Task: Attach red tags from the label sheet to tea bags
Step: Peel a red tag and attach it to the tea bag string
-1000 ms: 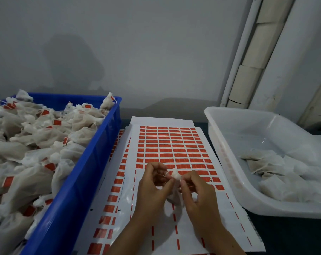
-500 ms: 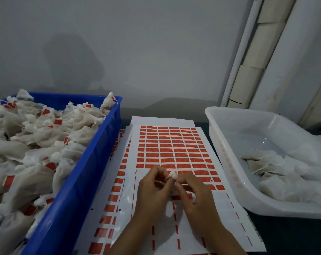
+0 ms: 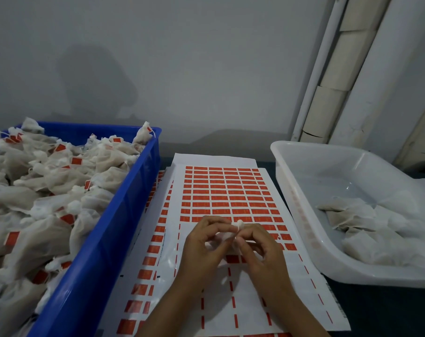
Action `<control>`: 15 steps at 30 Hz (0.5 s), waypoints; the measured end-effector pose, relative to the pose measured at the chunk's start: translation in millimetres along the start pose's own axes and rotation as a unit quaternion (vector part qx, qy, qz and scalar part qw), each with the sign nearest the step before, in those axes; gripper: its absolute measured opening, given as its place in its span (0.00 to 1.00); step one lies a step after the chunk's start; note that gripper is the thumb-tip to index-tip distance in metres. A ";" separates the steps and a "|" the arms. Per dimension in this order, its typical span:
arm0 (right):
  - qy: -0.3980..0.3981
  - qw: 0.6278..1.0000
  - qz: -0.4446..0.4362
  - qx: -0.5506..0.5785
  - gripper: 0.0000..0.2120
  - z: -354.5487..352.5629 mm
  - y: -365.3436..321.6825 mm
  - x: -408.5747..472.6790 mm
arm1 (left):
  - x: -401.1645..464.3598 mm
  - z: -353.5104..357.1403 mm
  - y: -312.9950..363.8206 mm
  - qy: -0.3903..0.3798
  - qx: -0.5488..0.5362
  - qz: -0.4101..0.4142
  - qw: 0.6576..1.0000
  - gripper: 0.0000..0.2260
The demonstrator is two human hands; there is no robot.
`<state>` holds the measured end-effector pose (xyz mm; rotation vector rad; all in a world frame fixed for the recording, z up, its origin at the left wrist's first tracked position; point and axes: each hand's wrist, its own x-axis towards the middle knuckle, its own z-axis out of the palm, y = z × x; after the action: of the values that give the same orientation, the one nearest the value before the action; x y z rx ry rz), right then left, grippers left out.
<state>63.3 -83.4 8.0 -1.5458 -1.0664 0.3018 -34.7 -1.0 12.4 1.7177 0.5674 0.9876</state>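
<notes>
Tea bag (image 3: 239, 224) pinched between both hands above label sheet (image 3: 226, 190).

Label sheet (image 3: 221, 190) lies between left crate (image 3: 123, 215) and right tub (image 3: 303, 215).

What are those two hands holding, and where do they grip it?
Both hands, left and right, pinch a small white tea bag by its bunched top, between fingertips, above the label sheet.

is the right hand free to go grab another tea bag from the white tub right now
Probably not yet. The right hand pinches the small white tea bag together with the left hand over the label sheet. The path to the white tub looks open, but the fingers are occupied.
</notes>
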 end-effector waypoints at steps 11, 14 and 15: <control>-0.005 1.000 -0.017 0.021 0.06 2.6 1.0 -1.4 | 1.6 -3.7 2.4 0.010 0.046 0.046 0.998 0.09; -0.008 0.999 -0.018 0.030 0.05 2.1 1.2 -0.8 | 2.5 -3.9 3.0 0.004 0.045 0.052 0.998 0.08; -0.010 0.999 -0.021 0.035 0.05 2.0 1.1 -0.7 | 2.7 -4.2 2.9 0.005 0.047 0.054 0.997 0.08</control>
<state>62.0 -82.5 6.2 -1.4598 -1.0912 0.3227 -37.0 2.4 16.6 1.8427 0.5401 1.0612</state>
